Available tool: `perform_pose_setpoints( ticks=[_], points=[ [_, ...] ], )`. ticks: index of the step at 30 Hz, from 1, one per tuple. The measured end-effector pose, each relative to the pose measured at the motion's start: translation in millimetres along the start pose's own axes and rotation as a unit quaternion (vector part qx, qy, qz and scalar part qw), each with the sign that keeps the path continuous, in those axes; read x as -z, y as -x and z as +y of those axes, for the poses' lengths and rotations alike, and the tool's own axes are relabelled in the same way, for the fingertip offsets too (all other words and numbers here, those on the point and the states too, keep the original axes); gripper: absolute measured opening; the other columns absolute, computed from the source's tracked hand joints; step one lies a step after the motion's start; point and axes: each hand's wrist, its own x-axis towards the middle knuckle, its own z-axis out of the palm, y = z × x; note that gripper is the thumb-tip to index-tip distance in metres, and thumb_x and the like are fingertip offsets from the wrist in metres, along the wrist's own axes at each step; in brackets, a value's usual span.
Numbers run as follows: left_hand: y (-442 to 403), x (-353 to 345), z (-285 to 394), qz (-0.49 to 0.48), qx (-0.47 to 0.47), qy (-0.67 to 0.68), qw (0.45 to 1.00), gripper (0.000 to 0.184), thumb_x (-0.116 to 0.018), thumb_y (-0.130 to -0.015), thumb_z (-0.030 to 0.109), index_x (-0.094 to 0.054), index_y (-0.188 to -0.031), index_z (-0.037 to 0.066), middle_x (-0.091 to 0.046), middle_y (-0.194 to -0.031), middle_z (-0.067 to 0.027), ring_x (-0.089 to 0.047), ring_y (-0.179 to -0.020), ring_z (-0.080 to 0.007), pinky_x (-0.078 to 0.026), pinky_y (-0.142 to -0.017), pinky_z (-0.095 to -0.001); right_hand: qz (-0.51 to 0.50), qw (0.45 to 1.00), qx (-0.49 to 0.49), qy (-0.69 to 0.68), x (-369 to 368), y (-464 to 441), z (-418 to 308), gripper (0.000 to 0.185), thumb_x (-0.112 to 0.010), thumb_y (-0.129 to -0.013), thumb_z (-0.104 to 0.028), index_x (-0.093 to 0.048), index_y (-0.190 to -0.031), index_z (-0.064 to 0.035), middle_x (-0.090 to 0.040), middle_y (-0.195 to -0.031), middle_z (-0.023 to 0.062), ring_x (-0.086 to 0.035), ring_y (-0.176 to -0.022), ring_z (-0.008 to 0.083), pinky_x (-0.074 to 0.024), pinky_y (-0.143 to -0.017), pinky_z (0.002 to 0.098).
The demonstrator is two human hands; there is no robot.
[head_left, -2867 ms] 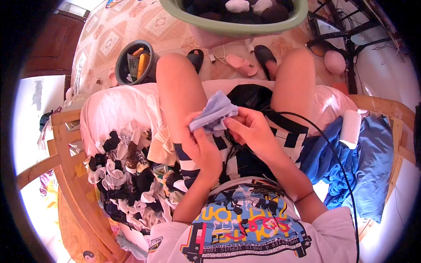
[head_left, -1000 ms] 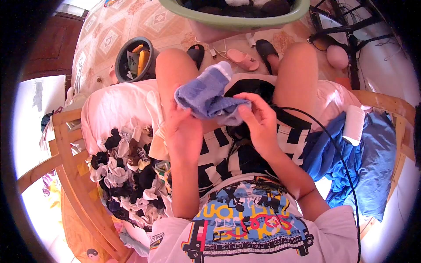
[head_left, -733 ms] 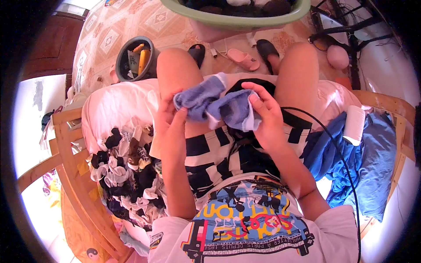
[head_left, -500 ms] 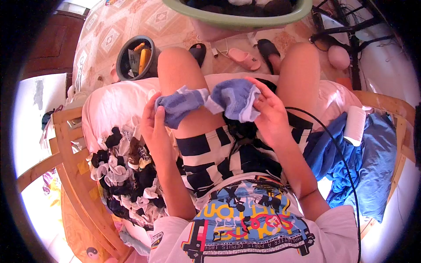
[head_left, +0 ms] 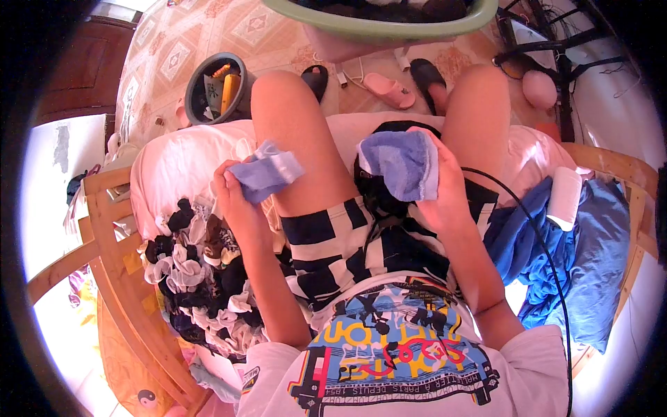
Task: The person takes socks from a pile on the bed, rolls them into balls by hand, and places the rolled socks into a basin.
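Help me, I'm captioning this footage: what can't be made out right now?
All in the head view:
- Green tub: far side, cut off by the top edge.
- Right hand: some fingers, hidden by the blue sock it holds.
- Sock pile: lower layers, covered by the top ones.
- Grey bin: markings inside, too small to read.

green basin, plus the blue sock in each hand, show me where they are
Green basin (head_left: 385,32): head view, near rim.
Blue sock (head_left: 261,182) in left hand (head_left: 240,210): head view, middle of cloth.
Other blue sock (head_left: 401,164) in right hand (head_left: 449,193): head view, middle of cloth.

A blue sock (head_left: 401,165) partly hides the right hand (head_left: 449,191).
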Motion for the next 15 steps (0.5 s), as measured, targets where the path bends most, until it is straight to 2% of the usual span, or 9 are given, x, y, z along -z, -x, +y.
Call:
perform_pose_setpoints(
  ticks=[1, 3, 4, 6, 7, 8, 10, 13, 15],
  points=[
    [1, 3, 0, 0.000, 0.000, 0.000, 1.000, 0.027, -0.048, -0.101, 0.024, -0.054, -0.120, 0.006, -0.057, -0.105, -0.0057, -0.057, -0.098, -0.0159, -0.048, -0.087, -0.0290, 0.000, 1.000, 0.000, 0.000, -2, 0, -2, 0.027, -0.045, -0.099, -0.015, -0.054, -0.121, -0.0029, -0.063, -0.111, 0.0074, -0.063, -0.102, 0.0159, -0.0508, -0.090, 0.0289],
    [2, 7, 2, -0.225, 0.042, 0.273, 0.934, 0.032, -0.053, -0.098, 0.026, -0.049, -0.124, 0.008, -0.056, -0.110, -0.0078, -0.056, -0.101, -0.0200, -0.048, -0.088, -0.0314, -0.042, 0.999, 0.002, -0.001, -5, 1, -5, 0.025, -0.046, -0.098, -0.015, -0.054, -0.118, -0.0033, -0.062, -0.109, 0.0070, -0.063, -0.101, 0.0154, -0.0505, -0.089, 0.0278],
    [4, 6, 3, -0.225, 0.042, 0.273, 0.935, 0.032, -0.053, -0.098, 0.026, -0.049, -0.124, 0.008, -0.056, -0.110, -0.0078, -0.056, -0.101, -0.0200, -0.048, -0.088, -0.0314, -0.042, 0.999, 0.001, -0.001, -5, 1, -6, 0.025, -0.046, -0.098, -0.015, -0.054, -0.118, -0.0033, -0.062, -0.109, 0.0070, -0.063, -0.101, 0.0154, -0.0505, -0.089, 0.0278],
    [7, 0, 4, -0.179, -0.021, 0.128, 0.975, 0.036, -0.057, -0.095, 0.026, -0.048, -0.125, 0.009, -0.058, -0.108, -0.0094, -0.056, -0.101, -0.0216, -0.047, -0.091, -0.0331, -0.087, 0.995, -0.045, 0.018, -6, 1, -7, 0.021, -0.046, -0.097, -0.013, -0.054, -0.114, -0.0039, -0.060, -0.107, 0.0060, -0.062, -0.098, 0.0140, -0.0503, -0.087, 0.0259],
    [1, 4, 0, -0.219, -0.039, 0.057, 0.973, 0.034, -0.058, -0.093, 0.022, -0.050, -0.124, 0.008, -0.059, -0.107, -0.0105, -0.056, -0.102, -0.0207, -0.046, -0.092, -0.0338, -0.087, 0.995, -0.045, 0.017, -5, 1, -4, 0.021, -0.046, -0.097, -0.013, -0.054, -0.114, -0.0039, -0.060, -0.107, 0.0060, -0.062, -0.098, 0.0140, -0.0503, -0.087, 0.0259],
    [-2, 9, -6, -0.190, -0.120, -0.173, 0.959, 0.029, -0.056, -0.094, 0.016, -0.051, -0.121, 0.005, -0.060, -0.106, -0.0109, -0.057, -0.099, -0.0193, -0.046, -0.090, -0.0322, -0.087, 0.994, -0.059, 0.024, -4, 1, 1, 0.021, -0.046, -0.097, -0.012, -0.054, -0.114, -0.0037, -0.060, -0.107, 0.0058, -0.062, -0.097, 0.0134, -0.0500, -0.087, 0.0253],
    [1, -6, -7, -0.073, -0.116, -0.358, 0.924, 0.022, -0.054, -0.094, 0.010, -0.055, -0.115, 0.002, -0.060, -0.109, -0.0099, -0.057, -0.098, -0.0185, -0.047, -0.085, -0.0297, -0.087, 0.993, -0.072, 0.031, -6, 2, 5, 0.020, -0.046, -0.096, -0.012, -0.054, -0.113, -0.0035, -0.060, -0.107, 0.0056, -0.062, -0.097, 0.0127, -0.0497, -0.086, 0.0247],
    [6, -17, -10, 0.048, -0.205, -0.377, 0.902, 0.018, -0.053, -0.094, 0.007, -0.057, -0.110, 0.000, -0.060, -0.105, -0.0094, -0.057, -0.095, -0.0194, -0.046, -0.083, -0.0301, -0.084, 0.992, -0.083, 0.038, -12, 5, 6, 0.021, -0.046, -0.096, -0.010, -0.054, -0.114, -0.0024, -0.060, -0.107, 0.0055, -0.062, -0.097, 0.0115, -0.0488, -0.086, 0.0238],
    [17, -18, 3, 0.056, -0.228, -0.415, 0.879, 0.017, -0.053, -0.093, 0.006, -0.058, -0.108, 0.000, -0.059, -0.102, -0.0098, -0.056, -0.093, -0.0198, -0.046, -0.081, -0.0310, -0.081, 0.992, -0.089, 0.036, -11, 6, 9, 0.021, -0.046, -0.095, -0.010, -0.054, -0.114, -0.0024, -0.060, -0.108, 0.0055, -0.062, -0.097, 0.0117, -0.0489, -0.086, 0.0238]
  ],
)
